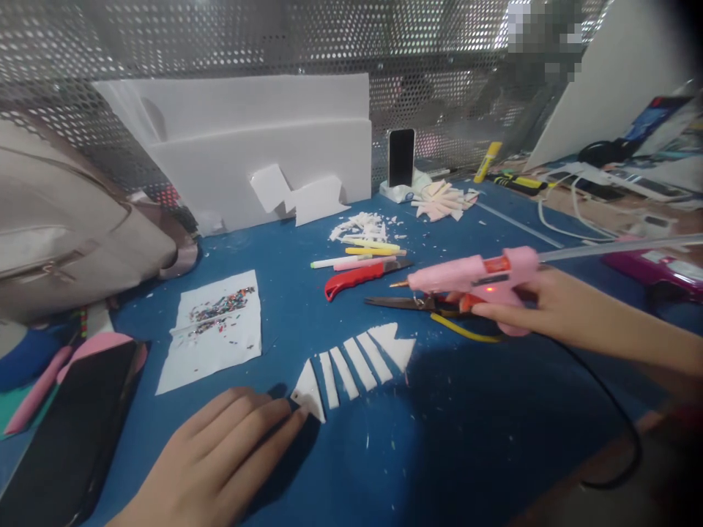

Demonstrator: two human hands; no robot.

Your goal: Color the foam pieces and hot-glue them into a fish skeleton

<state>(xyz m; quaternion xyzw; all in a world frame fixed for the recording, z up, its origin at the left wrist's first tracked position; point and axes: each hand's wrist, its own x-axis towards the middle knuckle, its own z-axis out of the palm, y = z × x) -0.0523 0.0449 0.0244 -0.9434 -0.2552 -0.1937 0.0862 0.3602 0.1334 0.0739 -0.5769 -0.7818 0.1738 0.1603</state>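
Note:
My right hand (530, 300) grips a pink hot glue gun (455, 274), its metal nozzle pointing left and a small orange light glowing on its side. Beneath the gun lies a pair of scissors (403, 302), its handles partly hidden. My left hand (231, 446) rests on the blue table, fingers stretched out, fingertips at the edge of a white triangular foam piece (309, 391). To the right of that piece, several white foam strips (345, 372) and a notched, tail-shaped foam piece (394, 344) lie in a row, with gaps between them, like a fish.
A red-handled knife (356, 279) and several pens (370, 251) lie behind the foam row. White paper with colourful bits (220, 329) is at the left, near a black phone (71, 439). Foam sheets (263, 161) lean at the back. The gun's black cord (609, 395) trails right.

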